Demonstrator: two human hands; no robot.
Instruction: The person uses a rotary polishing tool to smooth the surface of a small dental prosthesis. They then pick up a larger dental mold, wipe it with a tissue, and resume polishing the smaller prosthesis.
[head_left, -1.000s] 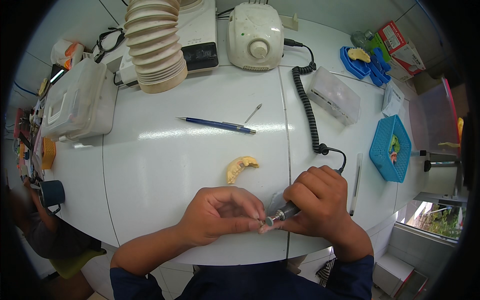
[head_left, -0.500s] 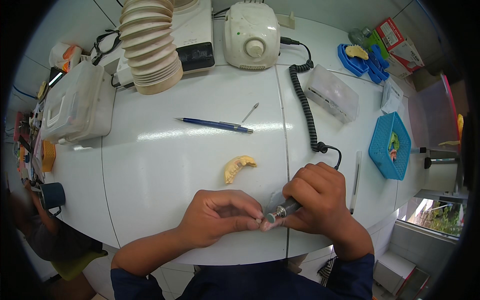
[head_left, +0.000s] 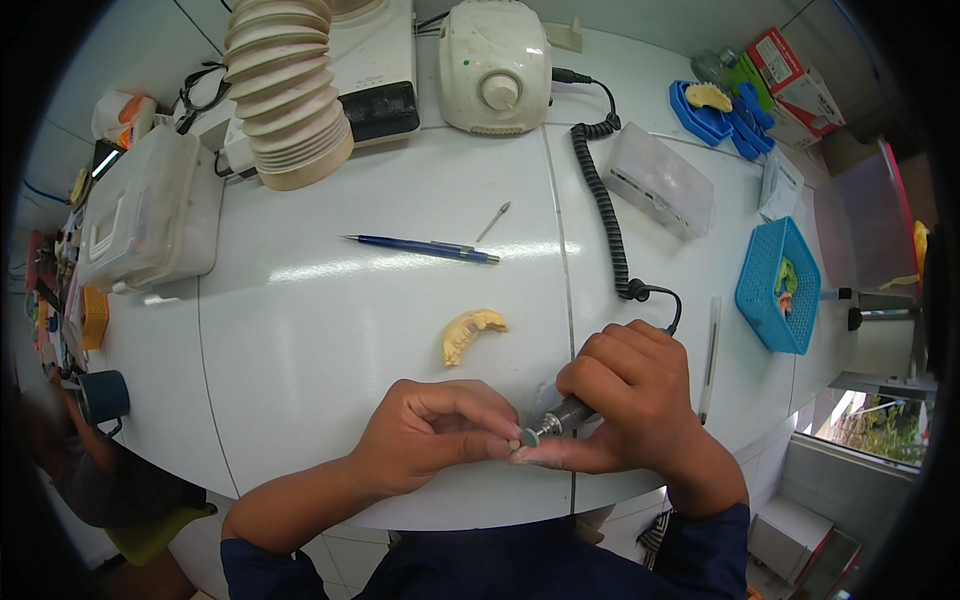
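My right hand [head_left: 632, 400] is closed around a dark rotary handpiece [head_left: 568, 414], its thumb stretched toward the left fingertips. A small grey disc [head_left: 530, 438] sits on the handpiece's tip. Thumb and forefinger of my left hand [head_left: 430, 430] pinch a tiny pale piece [head_left: 515, 444], mostly hidden, right beside the disc; whether they touch I cannot tell. Beyond my hands a yellow curved dental cast [head_left: 470, 334] lies on the white table [head_left: 320, 350]. Pale dust [head_left: 545, 395] marks the tabletop near the handpiece.
A coiled black cord [head_left: 603, 200] links the handpiece to a white control box [head_left: 495, 70]. A blue mechanical pencil [head_left: 420, 248] and a small bur [head_left: 493, 222] lie farther back. At right are a pen [head_left: 711, 360] and blue basket [head_left: 779, 288]; a ribbed hose [head_left: 285, 95] hangs at left.
The handpiece's disc has shifted slightly left and closer to the pinched piece. My right thumb now lies straighter under it. The whole view has moved a little.
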